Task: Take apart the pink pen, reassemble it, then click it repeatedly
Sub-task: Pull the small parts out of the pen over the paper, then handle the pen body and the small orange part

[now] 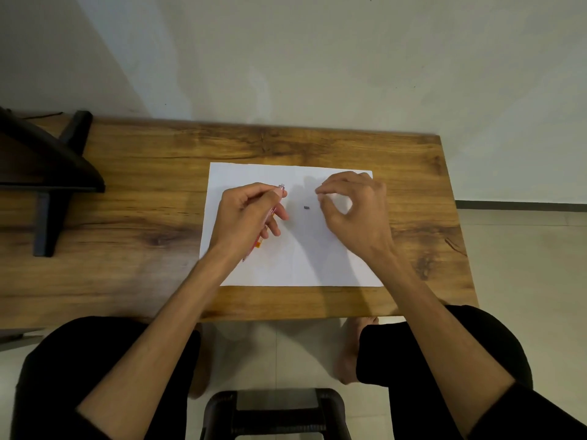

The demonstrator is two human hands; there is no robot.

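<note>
My left hand (246, 219) is closed around the pink pen (261, 241), which runs under the palm; its upper end pokes out between thumb and forefinger near the top, and a pink and orange stretch shows below the fingers. My right hand (352, 211) hovers to the right, thumb and forefinger pinched together; whether a small piece sits between them I cannot tell. A tiny dark pen part (306, 207) lies alone on the white paper (301, 258) between the two hands.
The paper rests on a wooden table (133, 217) against a pale wall. A black shelf bracket (47, 173) stands at the table's left end. A dark stool (273, 414) sits below, between my knees.
</note>
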